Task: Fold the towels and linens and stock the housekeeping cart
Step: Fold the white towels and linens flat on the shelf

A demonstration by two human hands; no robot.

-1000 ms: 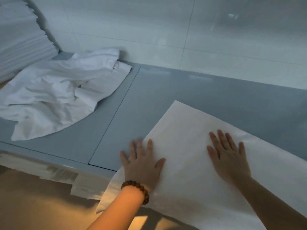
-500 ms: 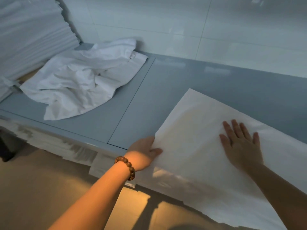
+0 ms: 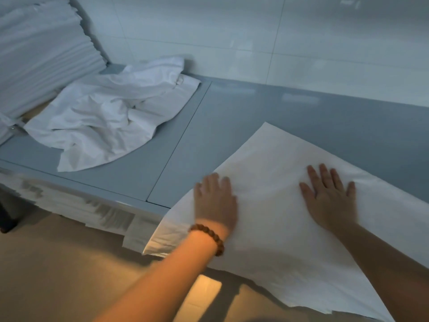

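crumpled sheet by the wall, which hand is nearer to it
Left. The left hand lies flat near the left edge of the spread linen, right of the crumpled sheet; the right hand lies flat farther right on that linen.

The left hand (image 3: 216, 201) lies flat, palm down, fingers straight and close together (outline blurred). The right hand (image 3: 329, 198) lies flat, palm down, fingers straight and spread. The hands are apart, both pointing forward.

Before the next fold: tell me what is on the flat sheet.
The left hand and right hand lie flat on the sheet. The tabletop beneath it is covered.
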